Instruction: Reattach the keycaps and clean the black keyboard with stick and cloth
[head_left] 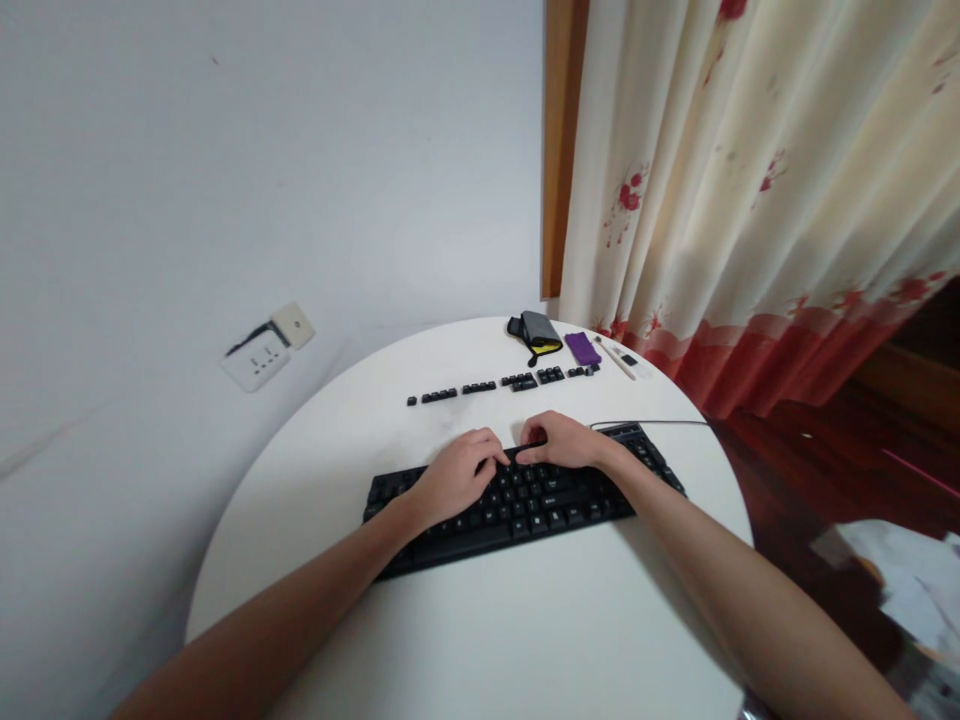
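Observation:
A black keyboard [480, 530] lies a little slanted on the white round table [480, 640]. Over its upper middle part is my left hand [459, 474], fingers curled together and tips down at the far row of keys. Just to the right, my right hand [566, 440] bends over the far edge, its thumb and forefinger curled toward each other at the same row. The fingertips of both hands nearly meet. Whatever they pinch is too small to make out. Beyond the hands, loose black keycaps [478, 387] stand in short groups along a line.
At the table's far side lie a grey and yellow cloth [540, 328], a purple cloth [583, 348] and a thin pale brush-like tool [616, 358]. The keyboard's cable [660, 422] runs off the right edge. A wall with a socket [259, 360] is left, a curtain [720, 250] right.

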